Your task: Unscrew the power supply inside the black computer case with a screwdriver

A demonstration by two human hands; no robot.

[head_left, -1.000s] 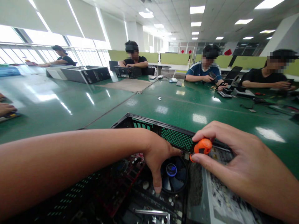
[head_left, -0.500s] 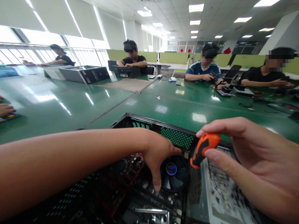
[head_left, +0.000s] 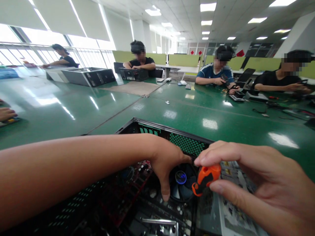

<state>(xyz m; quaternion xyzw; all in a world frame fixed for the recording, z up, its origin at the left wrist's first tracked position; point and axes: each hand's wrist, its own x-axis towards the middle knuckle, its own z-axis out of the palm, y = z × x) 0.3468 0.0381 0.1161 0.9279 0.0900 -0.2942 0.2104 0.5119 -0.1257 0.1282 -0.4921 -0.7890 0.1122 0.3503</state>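
Note:
An open black computer case lies in front of me, its inside facing up. My left hand reaches into it, thumb and forefinger spread along the rim of a round black cooling fan with a blue hub. The other fingers of that hand are out of sight. Between thumb and fingertips, my right hand grips an orange and black screwdriver by its handle, just right of the fan. Its shaft cannot be made out. A red circuit board sits left of the fan, and a metal bracket lies below it.
A metal box with a worn label fills the case's right side. Beyond is a green table with a grey computer case, a brown mat and small parts. Several people sit around it; another person's hand shows at left.
My right hand has moved down and left with the screwdriver, closer to the fan. My left hand keeps its place at the fan.

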